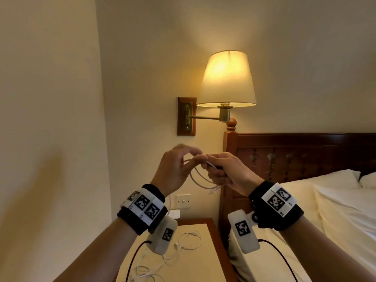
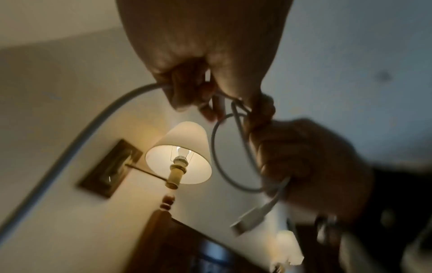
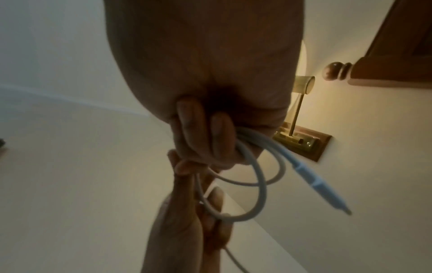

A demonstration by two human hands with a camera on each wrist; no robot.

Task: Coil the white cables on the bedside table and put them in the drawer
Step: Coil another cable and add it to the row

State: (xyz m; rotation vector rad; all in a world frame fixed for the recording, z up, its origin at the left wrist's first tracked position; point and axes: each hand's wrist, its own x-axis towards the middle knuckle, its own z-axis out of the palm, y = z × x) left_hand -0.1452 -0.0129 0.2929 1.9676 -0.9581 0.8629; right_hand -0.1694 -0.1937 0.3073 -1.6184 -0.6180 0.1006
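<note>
Two hands, left (image 1: pixel 176 169) and right (image 1: pixel 227 171), share one grip on one cable (image 1: pixel 203 181) in two loops. Below the grip, more cables (image 1: pixel 179 249) tangle on one counter (image 1: pixel 205 267), number unclear. One lamp (image 1: pixel 226 78) above.

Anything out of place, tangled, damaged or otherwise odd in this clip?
Nothing damaged. The only untidy spot is the bedside table, where white cables lie in a loose tangle, not yet coiled. The left hand and right hand hold another white cable in small loops in mid-air, which fits the task.
</note>
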